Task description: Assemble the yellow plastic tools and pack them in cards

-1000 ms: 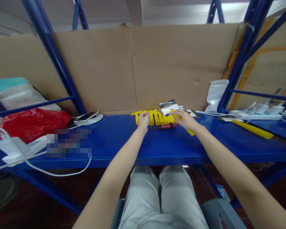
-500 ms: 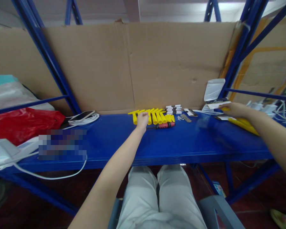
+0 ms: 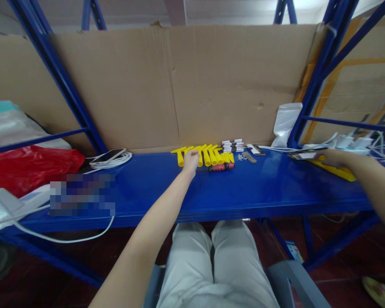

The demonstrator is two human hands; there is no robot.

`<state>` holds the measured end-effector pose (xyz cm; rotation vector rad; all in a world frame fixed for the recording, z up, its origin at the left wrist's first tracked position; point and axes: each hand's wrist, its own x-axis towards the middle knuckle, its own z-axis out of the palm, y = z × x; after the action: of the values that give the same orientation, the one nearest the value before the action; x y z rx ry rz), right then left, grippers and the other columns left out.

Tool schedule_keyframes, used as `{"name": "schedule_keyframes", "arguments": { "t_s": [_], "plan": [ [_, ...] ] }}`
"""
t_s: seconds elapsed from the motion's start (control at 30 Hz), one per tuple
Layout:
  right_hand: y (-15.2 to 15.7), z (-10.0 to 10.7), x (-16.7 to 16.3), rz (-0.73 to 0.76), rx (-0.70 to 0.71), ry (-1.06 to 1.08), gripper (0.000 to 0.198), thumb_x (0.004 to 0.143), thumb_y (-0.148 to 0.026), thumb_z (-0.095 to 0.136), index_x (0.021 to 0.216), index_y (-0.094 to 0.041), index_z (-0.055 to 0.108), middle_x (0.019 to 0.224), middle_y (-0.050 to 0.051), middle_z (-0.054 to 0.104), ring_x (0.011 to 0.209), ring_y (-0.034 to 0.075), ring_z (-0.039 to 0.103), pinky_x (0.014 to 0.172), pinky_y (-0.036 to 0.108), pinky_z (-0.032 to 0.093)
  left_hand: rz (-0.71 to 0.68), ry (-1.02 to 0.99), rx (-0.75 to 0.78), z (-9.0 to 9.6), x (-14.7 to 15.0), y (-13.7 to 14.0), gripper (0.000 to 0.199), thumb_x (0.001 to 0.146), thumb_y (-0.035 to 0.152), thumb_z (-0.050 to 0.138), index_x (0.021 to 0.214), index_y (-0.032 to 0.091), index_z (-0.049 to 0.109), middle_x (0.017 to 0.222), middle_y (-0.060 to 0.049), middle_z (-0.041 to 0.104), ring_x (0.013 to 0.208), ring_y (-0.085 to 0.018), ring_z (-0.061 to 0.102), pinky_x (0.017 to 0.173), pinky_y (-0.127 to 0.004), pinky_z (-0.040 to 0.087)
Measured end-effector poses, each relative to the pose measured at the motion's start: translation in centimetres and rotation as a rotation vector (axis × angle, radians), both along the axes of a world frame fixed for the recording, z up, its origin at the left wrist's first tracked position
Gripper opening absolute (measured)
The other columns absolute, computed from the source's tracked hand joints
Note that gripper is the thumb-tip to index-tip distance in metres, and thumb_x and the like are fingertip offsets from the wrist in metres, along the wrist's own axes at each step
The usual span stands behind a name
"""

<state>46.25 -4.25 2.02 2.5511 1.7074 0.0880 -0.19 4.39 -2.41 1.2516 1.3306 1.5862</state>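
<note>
My left hand (image 3: pixel 191 161) is closed in front of a row of yellow plastic T-shaped handles (image 3: pixel 207 157); anything inside its fingers is hidden. A red and black screwdriver (image 3: pixel 222 167) lies just right of it, by several small yellow pieces (image 3: pixel 227 157). At the right end of the table, my right hand (image 3: pixel 335 158) has curled fingers with a small yellow plastic piece (image 3: pixel 322 158) showing at the fingertips. Beneath that hand lie larger yellow parts (image 3: pixel 342 172). A flat dark and white packet (image 3: pixel 303 154) sits just left of the fingers.
Stacked white-and-dark small boxes (image 3: pixel 232 146), tiny screws (image 3: pixel 241 157) and a grey metal strip (image 3: pixel 249 157) lie mid-table. A white pouch (image 3: pixel 286 125) leans by the right post. Cables (image 3: pixel 115 159) with a phone, and a red bag (image 3: pixel 35 164), are at left.
My right hand has moved right and slightly down, away from the white pouch, which now stands upright with its top no longer folded. My left hand has stayed in place.
</note>
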Motion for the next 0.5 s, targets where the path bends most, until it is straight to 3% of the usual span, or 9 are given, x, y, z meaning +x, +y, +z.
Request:
{"name": "schedule_keyframes", "arguments": {
  "t_s": [0.13, 0.23, 0.37, 0.5],
  "plan": [
    [1.2, -1.1, 0.1, -0.014, -0.009, -0.056, 0.047, 0.083, 0.004, 0.048, 0.124, -0.006, 0.069, 0.126, 0.027, 0.067, 0.110, 0.027, 0.068, 0.092, 0.032, 0.049, -0.001, 0.003, 0.002, -0.2, 0.0, 0.2, 0.017, 0.069, 0.005, 0.058, 0.076, 0.019, 0.065, 0.095, -0.007, 0.073, 0.102, -0.023, 0.068, 0.091, -0.036, 0.056],
    [1.8, -1.8, 0.5, -0.044, -0.035, -0.069, 0.045, 0.088, -0.008, 0.052, 0.131, -0.010, 0.065, 0.137, 0.027, 0.060, 0.120, 0.032, 0.063, 0.095, 0.037, 0.047, 0.003, 0.009, -0.001, -0.2, 0.1, 0.2, 0.017, 0.070, 0.006, 0.058, 0.077, 0.019, 0.066, 0.091, -0.007, 0.073, 0.099, -0.023, 0.068, 0.090, -0.036, 0.056],
    [1.6, -2.2, 0.3, -0.063, -0.052, -0.080, 0.049, 0.094, -0.019, 0.050, 0.141, -0.011, 0.058, 0.144, 0.028, 0.054, 0.125, 0.033, 0.059, 0.096, 0.040, 0.044, -0.007, 0.017, -0.018, -0.1, 0.1, -0.1, 0.016, 0.071, 0.006, 0.057, 0.077, 0.018, 0.066, 0.093, -0.009, 0.073, 0.099, -0.024, 0.069, 0.091, -0.038, 0.055],
    [1.6, -2.7, 0.0, -0.048, -0.016, -0.089, 0.050, 0.092, -0.013, 0.045, 0.141, -0.011, 0.057, 0.140, 0.028, 0.058, 0.121, 0.032, 0.062, 0.093, 0.040, 0.045, -0.012, 0.033, -0.020, 0.1, 0.2, -0.4, 0.017, 0.071, 0.005, 0.056, 0.079, 0.016, 0.067, 0.099, -0.012, 0.073, 0.101, -0.026, 0.069, 0.091, -0.039, 0.055]
  ]
}}
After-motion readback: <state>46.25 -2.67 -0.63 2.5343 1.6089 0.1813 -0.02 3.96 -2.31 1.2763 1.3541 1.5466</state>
